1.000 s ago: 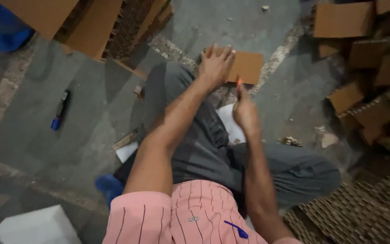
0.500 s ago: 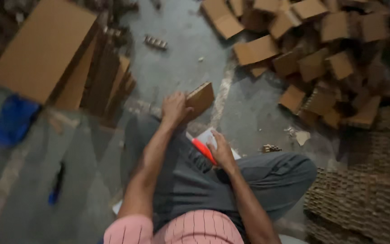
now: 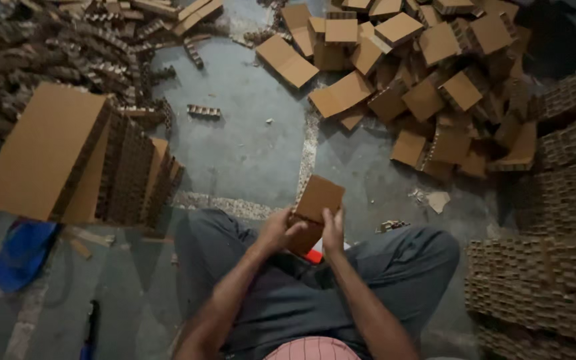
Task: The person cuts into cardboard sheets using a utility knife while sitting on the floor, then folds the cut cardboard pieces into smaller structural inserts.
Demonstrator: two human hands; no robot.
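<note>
The left hand (image 3: 276, 230) grips the near left edge of a small square brown honeycomb cardboard block (image 3: 317, 202), fingers curled round it; the right hand (image 3: 332, 230) presses flat against its right side, thumb up along the face. So both hands hold this one block, tilted, just above the person's grey-trousered lap at the centre near part of the scene. A second, darker cardboard piece (image 3: 305, 238) sits right under it between the hands, and a small bright red object (image 3: 314, 256) peeks out beneath; what it is cannot be told.

Left of the lap, one tall stack of large flat brown cardboard sheets (image 3: 48, 153) leans on the grey concrete floor (image 3: 248, 147), with a blue plastic object (image 3: 23, 250) below it and one dark pen-like tool with a blue tip (image 3: 91, 330) at the near left edge. One short loose strip of honeycomb (image 3: 204, 111) lies alone on the floor further off.

Far right, a loose heap of similar square cardboard blocks (image 3: 428, 67) spreads out, well over twenty, too jumbled to count exactly. At the right edge stand neat stacks of honeycomb slabs (image 3: 548, 280). Far left, a tangled pile of honeycomb strips (image 3: 55, 47) fills the corner
</note>
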